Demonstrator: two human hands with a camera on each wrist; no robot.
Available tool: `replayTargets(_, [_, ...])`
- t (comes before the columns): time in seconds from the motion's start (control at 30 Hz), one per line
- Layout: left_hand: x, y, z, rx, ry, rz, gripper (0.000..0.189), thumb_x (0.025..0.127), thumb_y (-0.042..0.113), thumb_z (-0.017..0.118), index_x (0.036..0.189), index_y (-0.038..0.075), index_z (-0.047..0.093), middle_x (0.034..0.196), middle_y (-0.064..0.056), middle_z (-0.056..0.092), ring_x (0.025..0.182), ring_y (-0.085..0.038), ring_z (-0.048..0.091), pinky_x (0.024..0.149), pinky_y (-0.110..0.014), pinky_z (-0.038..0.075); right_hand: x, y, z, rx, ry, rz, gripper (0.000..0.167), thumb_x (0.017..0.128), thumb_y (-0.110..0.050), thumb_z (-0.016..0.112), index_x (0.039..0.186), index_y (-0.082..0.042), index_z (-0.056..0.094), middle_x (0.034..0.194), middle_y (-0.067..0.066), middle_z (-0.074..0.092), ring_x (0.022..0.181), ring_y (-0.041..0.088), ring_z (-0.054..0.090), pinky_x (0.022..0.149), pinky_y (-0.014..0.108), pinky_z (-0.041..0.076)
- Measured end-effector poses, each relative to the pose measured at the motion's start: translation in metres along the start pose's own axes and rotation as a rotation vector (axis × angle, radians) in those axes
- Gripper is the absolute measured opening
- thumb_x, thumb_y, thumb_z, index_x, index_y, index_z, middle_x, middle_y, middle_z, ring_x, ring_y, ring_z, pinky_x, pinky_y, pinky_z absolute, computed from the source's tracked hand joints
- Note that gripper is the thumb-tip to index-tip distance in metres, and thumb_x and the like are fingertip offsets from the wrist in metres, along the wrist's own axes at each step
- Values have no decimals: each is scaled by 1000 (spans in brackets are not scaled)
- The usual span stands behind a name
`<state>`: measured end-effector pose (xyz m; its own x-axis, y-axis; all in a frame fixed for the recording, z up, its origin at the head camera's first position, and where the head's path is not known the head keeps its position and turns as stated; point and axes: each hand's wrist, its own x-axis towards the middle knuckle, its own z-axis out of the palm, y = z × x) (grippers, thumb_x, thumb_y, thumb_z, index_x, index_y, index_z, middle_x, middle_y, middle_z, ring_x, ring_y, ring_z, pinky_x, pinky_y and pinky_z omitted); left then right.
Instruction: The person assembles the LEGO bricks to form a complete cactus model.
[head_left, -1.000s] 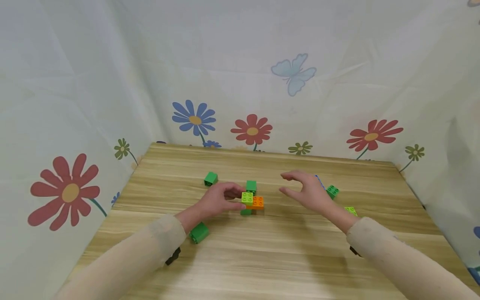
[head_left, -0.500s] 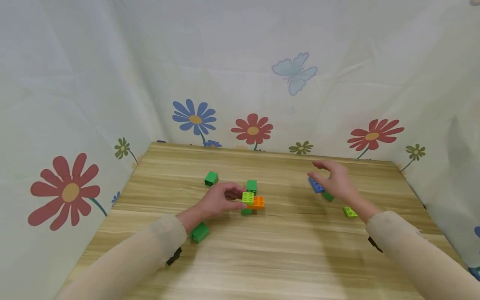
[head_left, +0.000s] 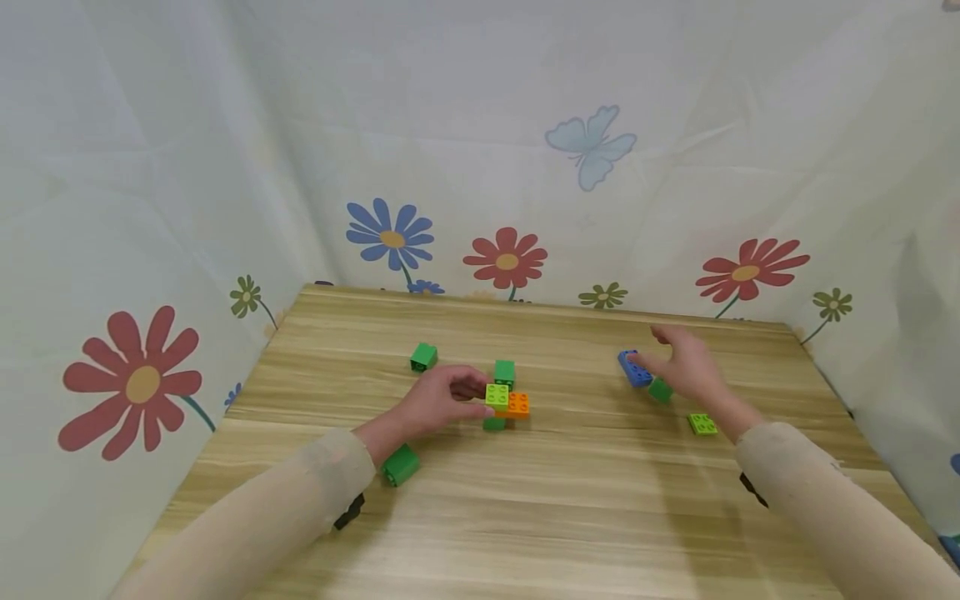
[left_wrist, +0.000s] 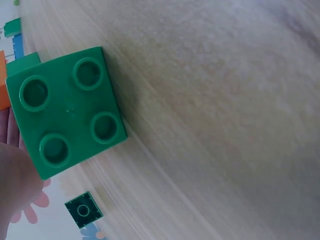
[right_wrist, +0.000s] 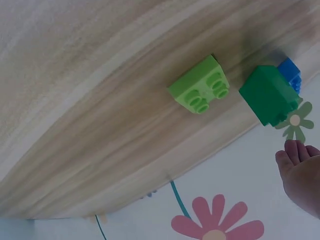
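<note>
My left hand [head_left: 438, 402] pinches a small stack of toy bricks near the middle of the table. In the stack, a lime brick [head_left: 497, 396] sits on an orange brick [head_left: 519, 405], with a green brick [head_left: 493, 423] below. Just behind stands another green brick [head_left: 504, 372]. Over on the right, my right hand [head_left: 690, 367] reaches above a blue brick [head_left: 636, 370], thumb and fingers spread apart. Partly under that hand is a green brick [head_left: 660, 390]. A flat lime brick [head_left: 702, 424] lies near the right wrist, also seen in the right wrist view.
Two more green bricks lie on the left: one at the back [head_left: 423, 357] and one beside the left forearm [head_left: 401, 465]. The wooden table [head_left: 540, 517] ends at a flowered cloth backdrop [head_left: 480, 150] behind and on both sides.
My right hand has moved right, away from the stack, to over the blue brick, which now shows more fully. The left hand keeps its hold on the stack, almost unmoved.
</note>
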<state>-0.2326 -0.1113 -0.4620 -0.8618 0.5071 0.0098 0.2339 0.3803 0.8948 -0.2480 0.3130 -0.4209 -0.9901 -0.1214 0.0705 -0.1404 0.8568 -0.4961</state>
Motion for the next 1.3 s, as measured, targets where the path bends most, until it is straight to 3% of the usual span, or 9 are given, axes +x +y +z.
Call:
replayTargets(0.4, [-1,4,0,12,3,-27,39,91,24,89,125,13,75,118,0,75,108,-17,71,98,-35,60,8,11,17,-131,-94,-19,77,99,-42,77,144,16,54,139,38,60,128,54,60,105,65,51])
replayTargets(0.67, [-2,5,1,-3,10,-32,39,91,24,89,125,13,75,119,-1,75,109,-19,71,98,-35,60,15,10,23,-169,-121,-46,59,97,-34,81,132,11,67,125,29,71,103,35,69,92,57,58])
replayTargets(0.83, [-2,4,1,1,10,-30,38,91,24,89,125,13,75,119,0,75,108,-18,71,99,-36,60,17,5,28,-186,-120,-81,54,97,-26,81,133,12,66,128,31,70,109,40,70,96,59,57])
replayTargets(1.03, [-1,4,0,6,10,-32,39,91,24,89,125,13,75,119,0,75,108,-18,71,99,-35,60,17,2,37,-189,-66,-188,42,96,-14,81,126,12,70,122,31,73,112,45,71,98,60,57])
replayTargets(1.3, [-2,5,0,4,10,-42,38,91,24,89,125,13,75,119,0,75,108,-18,71,99,-36,60,15,-7,50,-126,-33,-264,40,94,-15,83,125,9,73,116,25,76,110,42,73,97,58,57])
